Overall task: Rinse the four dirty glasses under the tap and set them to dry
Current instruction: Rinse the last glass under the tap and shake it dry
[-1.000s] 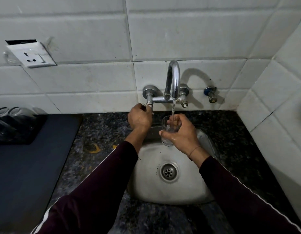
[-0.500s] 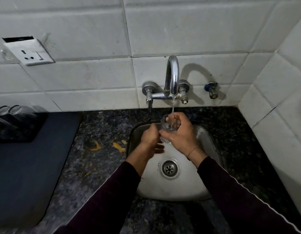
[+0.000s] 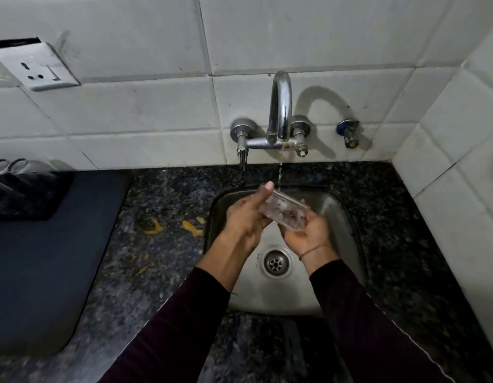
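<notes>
A clear glass (image 3: 284, 212) lies tilted on its side over the steel sink (image 3: 347, 217), held between both hands. My left hand (image 3: 246, 214) grips its left end, thumb raised over the rim. My right hand (image 3: 306, 234) cups it from below, palm up. A thin stream of water falls from the chrome tap (image 3: 280, 111) just behind the glass. Two more glasses (image 3: 10, 167) stand at the far left on a dark tray (image 3: 27, 200).
A dark mat (image 3: 43, 272) covers the counter left of the sink. Speckled granite counter (image 3: 162, 205) with yellow stains surrounds the basin. A wall socket (image 3: 39, 69) sits upper left. A small valve (image 3: 350, 134) is right of the tap. Tiled wall closes the right side.
My left hand left the tap handle and came onto the glass. The glass went from upright under the stream to lying on its side between both hands. The stream is thinner.
</notes>
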